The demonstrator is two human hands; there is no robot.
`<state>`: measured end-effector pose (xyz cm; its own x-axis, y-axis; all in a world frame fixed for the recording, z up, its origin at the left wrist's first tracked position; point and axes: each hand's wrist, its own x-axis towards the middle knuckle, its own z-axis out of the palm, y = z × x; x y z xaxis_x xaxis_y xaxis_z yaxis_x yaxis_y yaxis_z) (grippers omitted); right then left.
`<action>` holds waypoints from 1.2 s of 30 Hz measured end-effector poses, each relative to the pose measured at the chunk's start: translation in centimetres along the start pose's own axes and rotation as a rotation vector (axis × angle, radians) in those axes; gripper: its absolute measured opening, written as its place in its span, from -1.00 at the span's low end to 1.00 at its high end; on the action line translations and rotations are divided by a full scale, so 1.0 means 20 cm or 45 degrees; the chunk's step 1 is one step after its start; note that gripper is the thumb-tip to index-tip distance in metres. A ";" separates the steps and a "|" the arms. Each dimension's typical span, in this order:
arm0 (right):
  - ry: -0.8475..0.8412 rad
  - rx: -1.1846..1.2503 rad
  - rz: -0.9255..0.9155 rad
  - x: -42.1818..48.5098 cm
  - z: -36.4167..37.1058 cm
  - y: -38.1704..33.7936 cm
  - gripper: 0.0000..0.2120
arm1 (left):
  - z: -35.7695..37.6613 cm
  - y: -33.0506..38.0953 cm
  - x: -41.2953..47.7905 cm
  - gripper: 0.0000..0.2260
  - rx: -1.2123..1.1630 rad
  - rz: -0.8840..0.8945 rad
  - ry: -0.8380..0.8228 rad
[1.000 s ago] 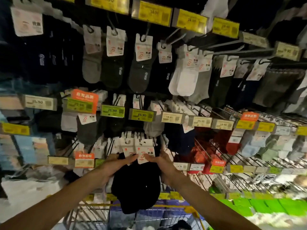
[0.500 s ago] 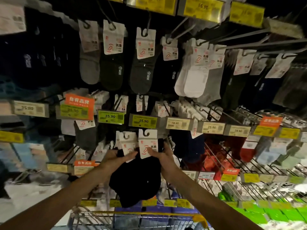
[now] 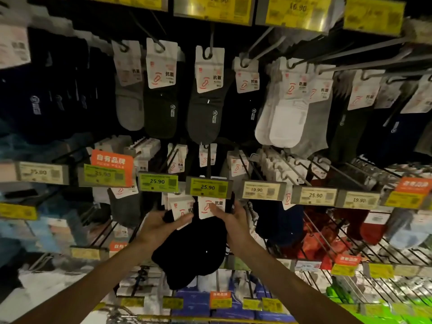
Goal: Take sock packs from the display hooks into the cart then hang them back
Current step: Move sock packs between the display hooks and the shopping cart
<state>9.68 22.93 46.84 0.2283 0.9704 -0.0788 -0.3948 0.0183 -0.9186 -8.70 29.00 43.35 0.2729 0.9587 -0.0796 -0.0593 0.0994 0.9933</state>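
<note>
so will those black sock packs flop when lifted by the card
Probably floppy: the black sock packs sag below the header cards, which look flat, likely stiffer. Seemingly light: the left hand and right hand just pinch them.

We hold the black sock packs (image 3: 194,249) up just below a dark display hook (image 3: 208,160), their white card headers (image 3: 211,208) upright and side by side while the socks hang down in one dark bundle. Our left hand (image 3: 159,226) grips the left card, our right hand (image 3: 233,220) pinches the right one. The cart's yellow rim (image 3: 210,319) lies well below.
</note>
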 end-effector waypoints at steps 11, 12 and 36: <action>-0.035 -0.079 -0.062 -0.01 0.00 0.05 -0.62 | -0.03 -0.01 -0.04 -0.79 0.085 0.030 0.010; -0.044 -0.087 -0.066 -0.02 0.00 0.06 -0.60 | -0.04 -0.02 -0.05 -0.76 0.121 0.052 -0.007; -0.003 -0.053 -0.140 -0.04 0.05 0.04 -0.66 | -0.07 0.09 -0.12 -0.73 0.302 -0.030 0.126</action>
<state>8.25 22.41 46.56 0.2664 0.9636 0.0242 -0.3302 0.1149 -0.9369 -10.80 27.19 45.16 0.1757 0.9795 -0.0989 0.1763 0.0675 0.9820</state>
